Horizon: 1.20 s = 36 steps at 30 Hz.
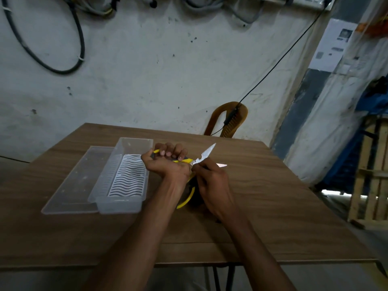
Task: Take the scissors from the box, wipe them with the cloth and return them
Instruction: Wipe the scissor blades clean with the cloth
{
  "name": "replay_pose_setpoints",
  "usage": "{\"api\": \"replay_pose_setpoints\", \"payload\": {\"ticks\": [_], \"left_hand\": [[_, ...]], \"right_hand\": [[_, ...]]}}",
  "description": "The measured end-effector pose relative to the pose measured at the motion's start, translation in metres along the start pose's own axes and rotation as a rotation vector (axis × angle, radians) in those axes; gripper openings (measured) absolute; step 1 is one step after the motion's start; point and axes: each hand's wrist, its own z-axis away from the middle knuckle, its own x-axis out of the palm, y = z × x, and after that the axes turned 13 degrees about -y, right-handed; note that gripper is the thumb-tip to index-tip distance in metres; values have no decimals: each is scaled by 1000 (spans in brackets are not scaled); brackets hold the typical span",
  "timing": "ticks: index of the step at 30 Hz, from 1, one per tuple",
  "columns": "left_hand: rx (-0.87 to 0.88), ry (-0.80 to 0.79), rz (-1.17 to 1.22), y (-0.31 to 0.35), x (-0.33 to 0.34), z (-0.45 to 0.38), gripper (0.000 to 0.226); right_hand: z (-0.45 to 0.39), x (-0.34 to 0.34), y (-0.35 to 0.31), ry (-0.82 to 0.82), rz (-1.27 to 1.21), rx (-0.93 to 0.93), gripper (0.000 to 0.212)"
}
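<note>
The scissors (pixel 206 153) have yellow-and-black handles and their two steel blades are spread apart above the wooden table. My left hand (pixel 168 163), palm up, grips the upper handle. The other handle loop (pixel 185 199) hangs below, between my wrists. My right hand (pixel 212 181) curls its fingers at the lower blade near the pivot, and only that blade's tip (pixel 223 165) shows past it. A dark cloth (pixel 196 197) sits under this hand, mostly hidden. The clear plastic box (pixel 134 143) with a white wavy grate stands just left of my left hand.
The box's clear lid (pixel 73 181) lies flat against the box's left side. The wooden table (pixel 262 206) ends close to my body. A brown plastic chair (pixel 233 120) stands behind the far edge, with a black cable running to it. A wooden frame (pixel 367 175) is at right.
</note>
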Motion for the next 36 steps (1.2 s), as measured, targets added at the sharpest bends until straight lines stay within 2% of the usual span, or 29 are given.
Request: {"api": "replay_pose_setpoints", "payload": {"ticks": [2, 5, 6, 9, 11, 14, 17, 20, 22, 25, 30, 32, 33, 36], "left_hand": [[-1, -3, 14, 2, 2, 2, 25], [-11, -9, 46, -4, 7, 5, 24], [-13, -6, 39, -5, 5, 5, 24], [-11, -18, -2, -1, 3, 3, 24], [-13, -26, 9, 3, 3, 3, 24], [-19, -41, 26, 1, 2, 0, 24], [-28, -47, 32, -1, 1, 0, 24], [-37, -46, 25, -1, 1, 2, 24], [-39, -49, 18, -1, 0, 1, 24], [-34, -49, 13, -1, 0, 1, 25], [-39, -46, 10, -1, 1, 1, 25], [-44, -46, 7, -1, 1, 2, 25], [-47, -47, 4, -1, 1, 2, 25], [-41, -47, 2, -1, 0, 1, 25]], "right_hand": [[-4, -7, 10, 33, -8, -5, 27], [-2, -8, 18, 178, 41, 132, 26], [0, -4, 13, 174, 45, 143, 25], [4, 0, 5, 65, -13, 25, 24], [3, -13, 13, 109, -103, 66, 20], [13, -33, 23, 350, -366, 322, 17], [23, -46, 22, 488, -678, 503, 16], [32, -63, 27, 600, -1026, 551, 17], [40, -68, 34, 602, -1122, 565, 17], [51, -57, 39, 462, -977, 662, 15], [71, -40, 53, 213, -334, 542, 31], [71, -41, 52, 165, -306, 530, 21], [69, -41, 50, 135, -318, 536, 24], [66, -38, 51, -16, -228, 525, 76]]}}
